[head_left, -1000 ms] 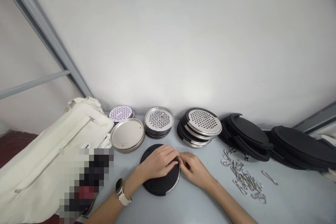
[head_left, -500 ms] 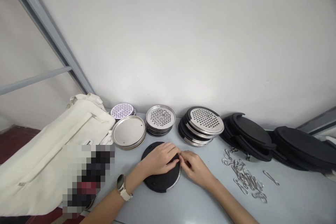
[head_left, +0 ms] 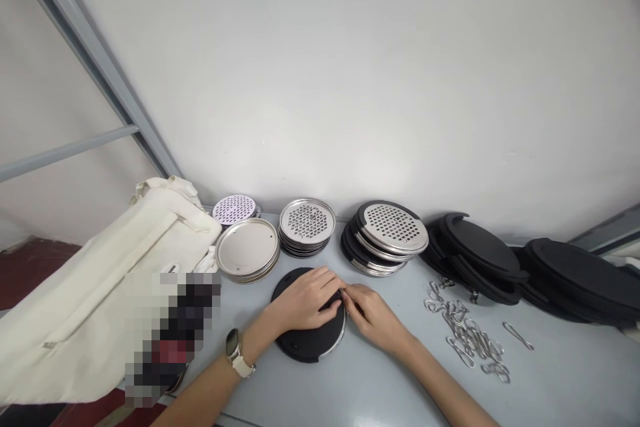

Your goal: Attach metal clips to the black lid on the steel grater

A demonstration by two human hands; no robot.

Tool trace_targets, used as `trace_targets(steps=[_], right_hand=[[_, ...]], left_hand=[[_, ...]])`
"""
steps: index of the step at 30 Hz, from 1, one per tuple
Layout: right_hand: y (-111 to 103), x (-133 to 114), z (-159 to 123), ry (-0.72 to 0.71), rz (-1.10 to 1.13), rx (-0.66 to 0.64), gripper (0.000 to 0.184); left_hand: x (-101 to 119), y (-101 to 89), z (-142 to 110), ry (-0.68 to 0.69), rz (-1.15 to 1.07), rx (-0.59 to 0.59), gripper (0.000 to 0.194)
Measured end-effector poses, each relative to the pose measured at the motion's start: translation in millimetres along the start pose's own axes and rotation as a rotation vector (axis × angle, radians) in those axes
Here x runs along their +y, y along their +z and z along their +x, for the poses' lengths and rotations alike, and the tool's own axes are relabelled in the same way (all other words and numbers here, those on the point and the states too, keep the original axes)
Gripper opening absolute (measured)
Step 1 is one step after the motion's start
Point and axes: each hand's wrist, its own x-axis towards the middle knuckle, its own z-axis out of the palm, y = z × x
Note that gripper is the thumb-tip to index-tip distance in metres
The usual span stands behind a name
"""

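A round black disc (head_left: pixel 309 343) lies flat on the pale grey table (head_left: pixel 560 373), with a thin steel rim showing along its lower right edge. My left hand (head_left: pixel 305 297) is curled over its upper part and hides much of it. My right hand (head_left: pixel 373 315) comes in from the right and pinches the disc's right edge. The fingertips of both hands meet there, and whatever lies under them is hidden.
Along the wall stand stacks of perforated steel discs (head_left: pixel 307 227), plain steel discs (head_left: pixel 247 250), and black discs (head_left: pixel 475 257). Loose metal wire clips (head_left: pixel 467 337) lie on the right. A white cloth bag (head_left: pixel 105 293) with a blurred patch lies on the left.
Both hands remain at the disc's right edge, with fingers working slightly closer together. The whole scene has shifted a little in view as my head moves.
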Motion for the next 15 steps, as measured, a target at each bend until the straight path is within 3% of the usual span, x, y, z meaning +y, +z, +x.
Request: trace_targets(steps=[15], right_hand=[[-0.2,2.8,0.7,0.010,-0.004,-0.016,0.026]], left_hand=[[-2.7,2.5,-2.6,0.029,0.015,0.008,0.013]])
